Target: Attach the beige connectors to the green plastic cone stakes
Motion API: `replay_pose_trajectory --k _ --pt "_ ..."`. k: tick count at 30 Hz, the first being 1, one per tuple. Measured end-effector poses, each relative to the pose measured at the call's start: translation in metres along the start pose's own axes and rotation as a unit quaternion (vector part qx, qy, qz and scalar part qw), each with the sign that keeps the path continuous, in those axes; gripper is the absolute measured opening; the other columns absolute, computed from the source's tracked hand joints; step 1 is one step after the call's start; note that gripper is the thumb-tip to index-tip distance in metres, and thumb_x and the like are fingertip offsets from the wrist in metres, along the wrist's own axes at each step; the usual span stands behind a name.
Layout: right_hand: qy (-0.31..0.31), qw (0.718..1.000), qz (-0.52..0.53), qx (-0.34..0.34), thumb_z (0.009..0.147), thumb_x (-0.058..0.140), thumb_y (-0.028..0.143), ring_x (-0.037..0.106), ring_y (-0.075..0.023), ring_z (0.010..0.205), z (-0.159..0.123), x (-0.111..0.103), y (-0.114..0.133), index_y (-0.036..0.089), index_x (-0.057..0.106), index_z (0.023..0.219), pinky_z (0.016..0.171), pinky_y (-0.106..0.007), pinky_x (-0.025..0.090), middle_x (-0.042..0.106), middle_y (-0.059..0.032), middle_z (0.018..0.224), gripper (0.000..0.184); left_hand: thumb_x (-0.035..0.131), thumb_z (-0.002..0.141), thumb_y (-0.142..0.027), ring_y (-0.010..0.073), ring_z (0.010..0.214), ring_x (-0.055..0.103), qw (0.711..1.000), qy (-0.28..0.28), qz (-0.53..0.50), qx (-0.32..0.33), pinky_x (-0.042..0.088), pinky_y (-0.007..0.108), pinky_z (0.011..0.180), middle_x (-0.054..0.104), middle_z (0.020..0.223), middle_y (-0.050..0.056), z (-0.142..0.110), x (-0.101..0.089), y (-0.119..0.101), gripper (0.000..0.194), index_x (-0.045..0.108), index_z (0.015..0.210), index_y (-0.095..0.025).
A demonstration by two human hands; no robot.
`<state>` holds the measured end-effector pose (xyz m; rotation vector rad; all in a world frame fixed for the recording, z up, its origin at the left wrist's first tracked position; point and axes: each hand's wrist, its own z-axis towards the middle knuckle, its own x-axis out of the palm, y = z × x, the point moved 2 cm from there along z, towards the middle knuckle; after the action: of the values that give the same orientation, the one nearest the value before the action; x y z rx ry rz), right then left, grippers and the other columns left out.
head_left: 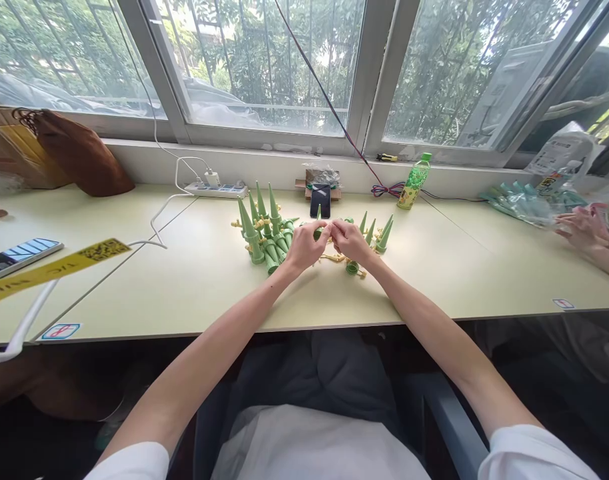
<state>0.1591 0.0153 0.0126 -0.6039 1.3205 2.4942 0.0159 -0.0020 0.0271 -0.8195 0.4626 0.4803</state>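
My left hand [307, 243] is closed around a green plastic watering spike [319, 212], whose tip points up above the fingers. Its fingertips meet those of my right hand [352, 240], which is pinched closed; what sits between those fingers is hidden. Left of the hands is a cluster of green spikes [254, 243], some upright and some lying, with small yellow valves among them. More upright spikes [383, 235] stand just right of my right hand. Below the hands lie a yellow piece [333, 257] and a green ring-shaped cap [352, 268].
Behind the hands, a black phone [320, 200] leans on a small cardboard box [308, 181]. A green-capped bottle [414, 181], a power strip [217, 190] and a brown pouch [79, 157] line the back. A yellow-tagged white cable [154, 227] runs left. Another person's hands [587, 230] are at right.
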Motion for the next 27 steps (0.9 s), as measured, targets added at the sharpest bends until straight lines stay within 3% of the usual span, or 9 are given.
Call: replay_pose_trajectory --k 8,19,27 --pt "-0.012 0.999 -0.043 -0.029 0.096 0.041 0.041 0.037 -0.0119 0.054 0.0025 0.0028 -0.0021 0.021 0.039 0.061 0.054 -0.027 0.029 0.042 0.0017 0.053 0.041 0.045 0.096 -0.037 0.0183 0.088 0.066 1.000 -0.004 -0.019 -0.009 0.048 0.026 0.082 0.075 0.095 0.005 -0.0005 -0.0001 0.0000 0.035 0.074 0.101 -0.017" --pt "-0.003 1.000 0.001 -0.012 0.095 0.035 0.064 0.039 -0.0121 0.052 0.0005 0.0064 0.0016 0.020 0.044 0.064 0.051 -0.026 0.030 0.043 0.0014 0.051 0.053 0.044 0.096 -0.036 0.0167 0.076 0.065 1.000 -0.010 -0.024 -0.013 0.046 0.026 0.075 0.072 0.082 0.005 0.0009 -0.0018 -0.0001 0.035 0.072 0.093 -0.017" --pt "0.013 0.999 -0.006 -0.045 0.095 0.040 0.057 0.037 -0.0114 0.053 0.0003 0.0035 0.0015 0.018 0.053 0.072 0.052 -0.025 0.030 0.043 0.0019 0.055 0.047 0.044 0.095 -0.034 0.0162 0.073 0.064 0.999 -0.013 -0.026 -0.039 0.045 0.025 0.071 0.069 0.072 0.004 0.0007 -0.0042 -0.0019 0.032 0.069 0.083 -0.017"
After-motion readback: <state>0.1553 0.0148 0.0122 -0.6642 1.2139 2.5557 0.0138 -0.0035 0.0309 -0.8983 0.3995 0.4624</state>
